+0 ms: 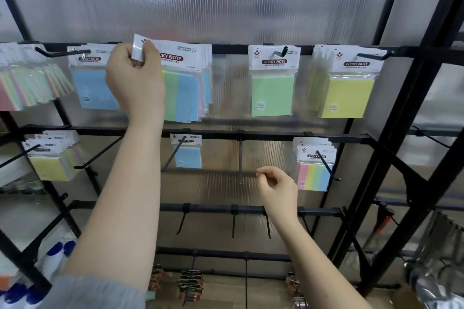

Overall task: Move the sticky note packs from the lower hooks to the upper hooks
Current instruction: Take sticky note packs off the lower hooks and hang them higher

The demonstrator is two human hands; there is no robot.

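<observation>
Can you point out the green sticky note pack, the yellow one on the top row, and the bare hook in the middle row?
Green pack (272, 93), head view: green pad face.
Yellow pack (347, 98), head view: yellow pad face.
Bare hook (240, 160), head view: mid-shaft.

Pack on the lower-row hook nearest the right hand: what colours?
Pink, yellow, green and blue stripes on the striped pack, white header card; head view.

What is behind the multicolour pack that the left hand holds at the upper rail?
Behind the multicolour pack gripped by the left hand hang more packs of the same kind, only their edges showing. Their hook is covered, so it cannot be seen.
</observation>
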